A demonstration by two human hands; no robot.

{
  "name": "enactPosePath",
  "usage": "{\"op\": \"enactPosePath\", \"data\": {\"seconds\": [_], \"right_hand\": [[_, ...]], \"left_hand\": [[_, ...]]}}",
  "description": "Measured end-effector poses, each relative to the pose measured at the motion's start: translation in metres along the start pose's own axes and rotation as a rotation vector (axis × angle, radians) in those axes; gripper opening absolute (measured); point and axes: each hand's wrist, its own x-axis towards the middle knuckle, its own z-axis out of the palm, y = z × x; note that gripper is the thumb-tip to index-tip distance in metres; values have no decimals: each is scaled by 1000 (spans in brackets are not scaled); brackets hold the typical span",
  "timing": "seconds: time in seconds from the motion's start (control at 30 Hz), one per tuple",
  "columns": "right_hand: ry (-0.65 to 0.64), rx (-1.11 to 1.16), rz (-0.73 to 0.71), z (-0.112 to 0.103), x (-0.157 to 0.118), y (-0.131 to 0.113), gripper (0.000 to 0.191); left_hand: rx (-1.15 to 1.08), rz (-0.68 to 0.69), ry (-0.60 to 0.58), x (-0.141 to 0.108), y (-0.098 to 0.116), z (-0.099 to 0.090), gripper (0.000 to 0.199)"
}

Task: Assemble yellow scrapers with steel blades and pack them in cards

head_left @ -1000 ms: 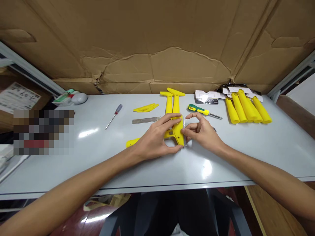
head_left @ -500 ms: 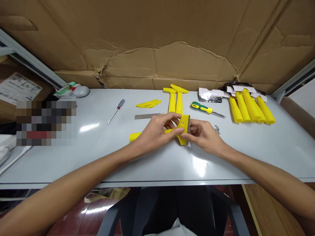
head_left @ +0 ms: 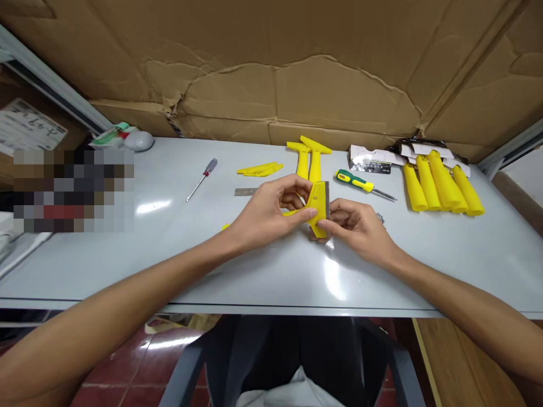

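A yellow scraper (head_left: 320,204) with a metal blade along its right edge is held above the table between both hands. My left hand (head_left: 269,215) is closed round it where handle meets head, thumb on top. At the head's lower right corner, my right hand (head_left: 358,229) grips with the thumb in front; its other fingers are partly hidden behind. Beyond the scraper lie two yellow scraper bodies (head_left: 314,158) with T-shaped heads. Left of them are flat yellow pieces (head_left: 259,169) and a loose metal blade (head_left: 245,192), partly covered by my left hand.
A grey-handled screwdriver (head_left: 203,178) lies at left, a green-and-yellow screwdriver (head_left: 360,182) at right. Small screws (head_left: 380,219) sit beside my right wrist. Several yellow handles (head_left: 443,183) and packaging cards (head_left: 371,159) are at back right. A cardboard sheet (head_left: 339,90) stands behind the table (head_left: 169,254).
The view has shifted slightly. My right hand has moved from the blade edge's side to the head's lower corner, and the scraper is turned a little. My left hand keeps its hold.
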Motion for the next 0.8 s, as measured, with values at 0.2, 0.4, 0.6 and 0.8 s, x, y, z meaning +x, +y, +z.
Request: {"op": "enactPosePath", "data": {"seconds": [0.2, 0.4, 0.6, 0.8], "right_hand": [[62, -180, -48, 1, -2, 0, 32], [12, -61, 27, -1, -1, -6, 42], [88, -107, -106, -5, 1, -9, 33], [95, -136, -165, -8, 2, -10, 25]], "left_hand": [[2, -126, -71, -3, 5, 0, 40], [-60, -118, -45, 1, 6, -8, 39], [-51, -121, -43, 1, 10, -9, 35], [-87, -106, -69, -1, 10, -5, 30]]}}
